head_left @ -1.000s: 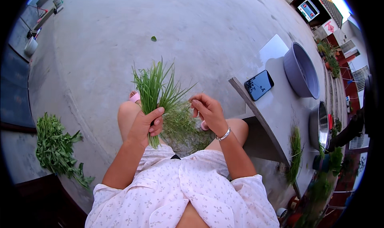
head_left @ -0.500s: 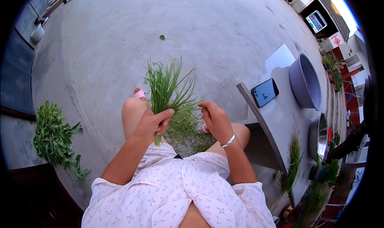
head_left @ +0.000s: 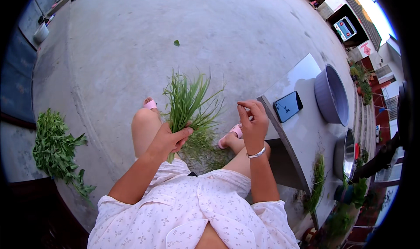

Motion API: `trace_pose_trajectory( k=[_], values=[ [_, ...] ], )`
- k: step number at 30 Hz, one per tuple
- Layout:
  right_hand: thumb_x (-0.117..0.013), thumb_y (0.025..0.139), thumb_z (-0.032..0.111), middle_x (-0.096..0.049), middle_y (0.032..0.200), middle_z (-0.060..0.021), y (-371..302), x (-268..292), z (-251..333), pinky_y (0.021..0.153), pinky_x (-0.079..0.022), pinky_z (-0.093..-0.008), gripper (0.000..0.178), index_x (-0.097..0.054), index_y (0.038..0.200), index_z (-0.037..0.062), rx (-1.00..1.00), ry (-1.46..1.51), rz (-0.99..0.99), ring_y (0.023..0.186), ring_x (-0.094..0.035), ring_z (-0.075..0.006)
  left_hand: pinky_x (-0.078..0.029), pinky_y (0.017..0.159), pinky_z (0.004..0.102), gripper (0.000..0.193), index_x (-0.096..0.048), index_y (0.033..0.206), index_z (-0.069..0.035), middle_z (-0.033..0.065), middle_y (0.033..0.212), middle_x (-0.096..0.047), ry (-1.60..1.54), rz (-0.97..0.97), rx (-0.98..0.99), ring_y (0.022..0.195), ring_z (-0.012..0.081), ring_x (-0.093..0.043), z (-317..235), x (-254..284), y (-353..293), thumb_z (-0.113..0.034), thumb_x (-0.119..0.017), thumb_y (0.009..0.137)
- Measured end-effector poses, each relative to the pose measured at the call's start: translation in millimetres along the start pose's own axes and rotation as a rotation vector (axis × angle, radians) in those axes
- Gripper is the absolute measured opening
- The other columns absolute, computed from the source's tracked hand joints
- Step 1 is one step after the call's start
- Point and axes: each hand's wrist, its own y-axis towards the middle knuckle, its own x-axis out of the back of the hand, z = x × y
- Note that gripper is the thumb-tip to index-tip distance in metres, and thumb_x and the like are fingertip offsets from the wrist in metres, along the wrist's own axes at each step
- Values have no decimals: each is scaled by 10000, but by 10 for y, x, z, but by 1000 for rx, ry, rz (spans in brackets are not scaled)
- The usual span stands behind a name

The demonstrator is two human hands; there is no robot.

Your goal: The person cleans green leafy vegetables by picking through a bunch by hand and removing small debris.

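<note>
My left hand [head_left: 168,139] is wrapped round a bunch of chives [head_left: 186,101], long thin green leaves fanning out above the fist and short stem ends poking out below it. To its right, my right hand [head_left: 254,121], with a silver bracelet at the wrist, is raised apart from the bunch. Its thumb and forefinger are pressed together; whether a thin piece is between them is too small to tell. Under the bunch, between my feet, a heap of loose green trimmings [head_left: 199,146] lies on the ground.
On the right, a grey slab table [head_left: 291,80] bears a phone [head_left: 288,107], a purple-grey basin [head_left: 321,96], a steel bowl [head_left: 341,155] and another small bunch of greens [head_left: 317,183]. A pile of broad-leaved greens [head_left: 57,148] lies at left. One leaf [head_left: 176,43] is on the concrete ahead.
My right hand has moved right, away from the tips of the bunch, and turned upward. The left hand keeps its hold, and the leaves have shifted slightly to the right.
</note>
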Motion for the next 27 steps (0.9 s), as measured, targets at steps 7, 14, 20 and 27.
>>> trace_pose_trajectory(
  k=[7, 14, 20, 27],
  values=[
    [-683, 845, 120, -594, 764, -23, 257, -245, 547, 518, -386, -246, 144, -688, 884, -19, 74, -58, 186, 566, -467, -77, -220, 361, 222, 110, -587, 967, -39, -15, 551, -452, 37, -8, -2, 395, 48, -322, 86, -98, 31, -91, -634, 883],
    [-657, 863, 234, -643, 735, -59, 215, -465, 256, 508, -402, -291, 220, -694, 909, 21, -113, 210, 229, 560, -551, -137, -244, 380, 232, 93, -608, 905, -53, -27, 533, -454, 67, 11, 0, 421, 45, -364, 97, -113, 18, -140, -635, 890],
    [-585, 942, 187, -614, 705, -8, 194, -282, 408, 390, -268, -152, 201, -655, 965, 0, -677, 888, 359, 443, -426, -27, -229, 371, 230, 141, -565, 812, -69, -28, 528, -446, 45, 10, 21, 405, 45, -347, 90, -48, 32, -158, -632, 898],
    [-590, 940, 233, -563, 647, 19, 145, -145, 232, 389, -271, -176, 232, -650, 976, 11, -663, 966, 270, 428, -390, -30, -222, 363, 228, 136, -569, 829, -66, -25, 530, -449, 14, 34, 41, 396, 48, -343, 64, -65, 38, -165, -627, 903]
  ],
)
